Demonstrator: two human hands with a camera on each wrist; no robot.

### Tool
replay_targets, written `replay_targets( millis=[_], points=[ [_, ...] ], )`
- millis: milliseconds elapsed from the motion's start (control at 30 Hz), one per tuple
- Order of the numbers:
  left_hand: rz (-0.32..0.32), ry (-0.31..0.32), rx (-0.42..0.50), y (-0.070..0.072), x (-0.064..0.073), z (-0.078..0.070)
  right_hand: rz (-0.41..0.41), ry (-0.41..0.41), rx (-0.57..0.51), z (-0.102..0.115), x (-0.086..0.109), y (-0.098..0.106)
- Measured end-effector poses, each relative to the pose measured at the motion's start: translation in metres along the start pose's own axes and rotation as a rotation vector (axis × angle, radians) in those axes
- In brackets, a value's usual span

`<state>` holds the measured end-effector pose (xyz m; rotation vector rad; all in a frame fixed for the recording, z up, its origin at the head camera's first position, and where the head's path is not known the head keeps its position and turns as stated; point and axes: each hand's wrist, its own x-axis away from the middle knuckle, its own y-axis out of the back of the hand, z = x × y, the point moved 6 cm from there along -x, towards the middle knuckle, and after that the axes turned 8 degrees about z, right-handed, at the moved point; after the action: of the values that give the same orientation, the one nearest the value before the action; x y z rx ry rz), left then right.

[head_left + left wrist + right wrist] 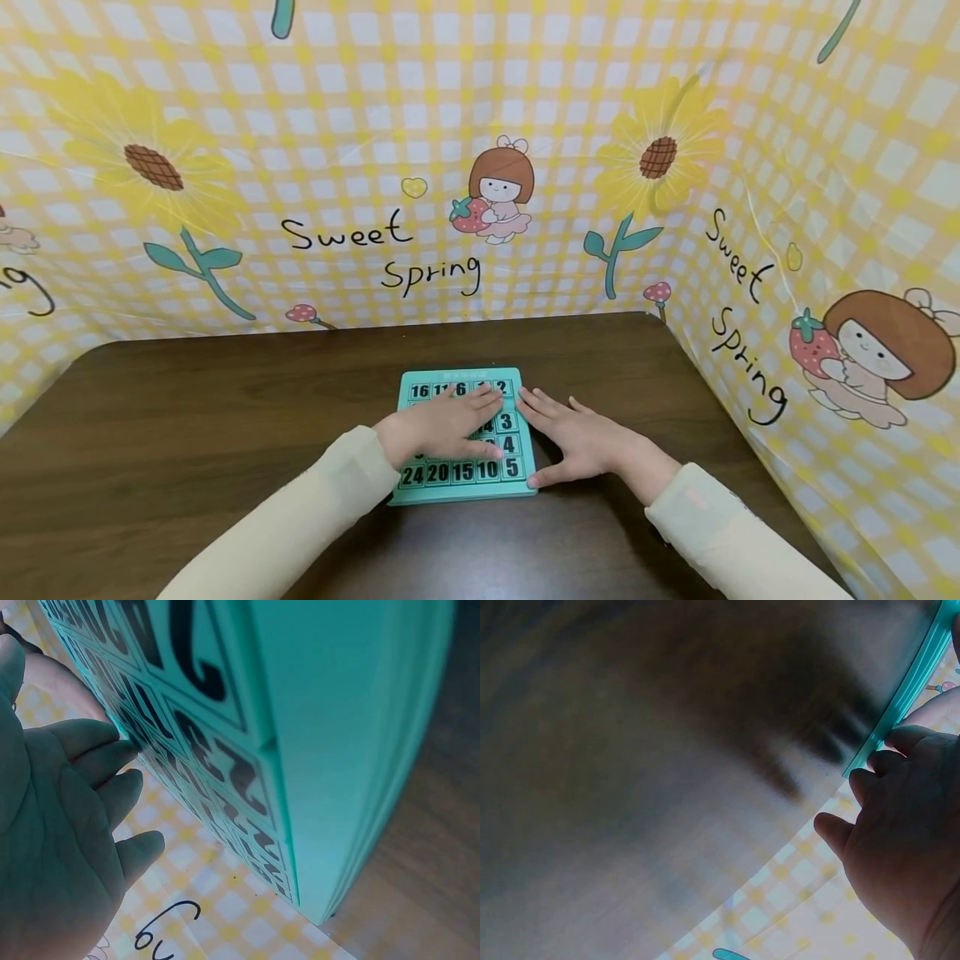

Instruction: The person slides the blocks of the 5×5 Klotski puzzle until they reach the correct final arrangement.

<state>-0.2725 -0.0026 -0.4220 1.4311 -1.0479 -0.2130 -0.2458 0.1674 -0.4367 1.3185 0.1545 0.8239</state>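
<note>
A teal sliding number puzzle point(465, 493) with black numbers on square tiles lies flat on the table. My left hand point(442, 429) is spread over the tiles, hiding the middle rows, with fairly straight fingers pointing right and the thumb low near the right column. At the puzzle's right side, my right hand point(585, 443) has its fingertips and thumb tip against the edge, fingers extended. The left wrist view shows the puzzle's thick side point(337, 735) close up and the left fingers point(124, 796) over the numbered face. In the right wrist view, the right fingers point(862, 784) are by the teal edge point(900, 701).
The dark brown wooden table point(187, 417) extends around the puzzle. Behind it and along the right hangs a yellow checked cloth point(337, 150) printed with flowers and cartoon figures, meeting the table's far edge.
</note>
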Motion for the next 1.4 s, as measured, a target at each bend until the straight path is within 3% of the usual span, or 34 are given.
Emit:
replay_targets(
  millis=[300,733,1100,1400],
  points=[
    [-0.016,-0.006,-0.035,-0.001,0.003,-0.002,0.0,-0.003,0.002,0.0,-0.001,0.0],
    [-0.021,-0.085,-0.152,-0.011,0.024,-0.033,0.001,-0.001,-0.007,0.0,0.001,0.002],
    [-0.011,-0.058,-0.081,-0.015,0.021,-0.021,0.007,-0.002,-0.01,0.001,0.0,0.0],
    [0.0,-0.048,-0.059,-0.009,0.016,-0.015,0.008,-0.005,-0.014,0.0,-0.001,0.0]
  ],
)
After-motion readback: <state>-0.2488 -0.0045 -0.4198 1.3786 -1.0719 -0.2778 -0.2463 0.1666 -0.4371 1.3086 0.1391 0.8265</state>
